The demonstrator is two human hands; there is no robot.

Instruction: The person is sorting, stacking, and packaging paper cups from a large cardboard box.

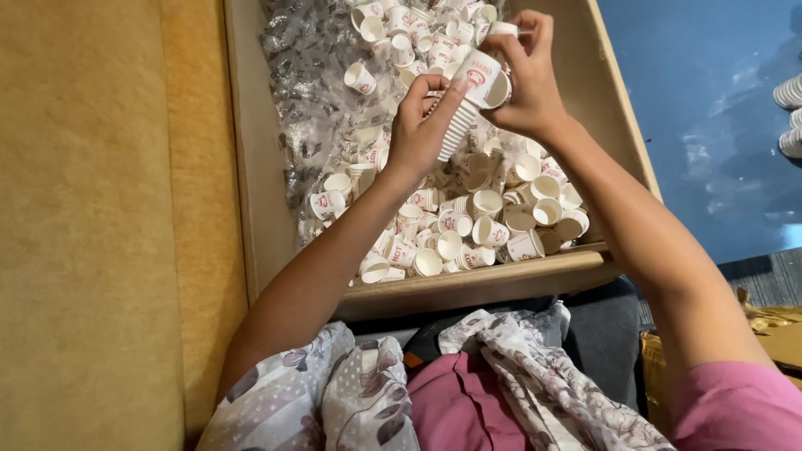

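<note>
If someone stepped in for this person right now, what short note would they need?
Left hand: grips the stack of nested paper cups near its lower end.
Right hand: holds the top cup of that stack; its fingertips pinch another cup.
Cardboard box: full of loose small white cups, with crumpled clear plastic along its left side.
Done: one stack of several cups built.
Left: many loose cups unstacked.
More stacked cups sit at the right edge.

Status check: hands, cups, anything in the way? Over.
Left hand grips nested cup stack. Right hand holds top cup at stack's end. Loose cups fill box below; nothing between hands.
</note>
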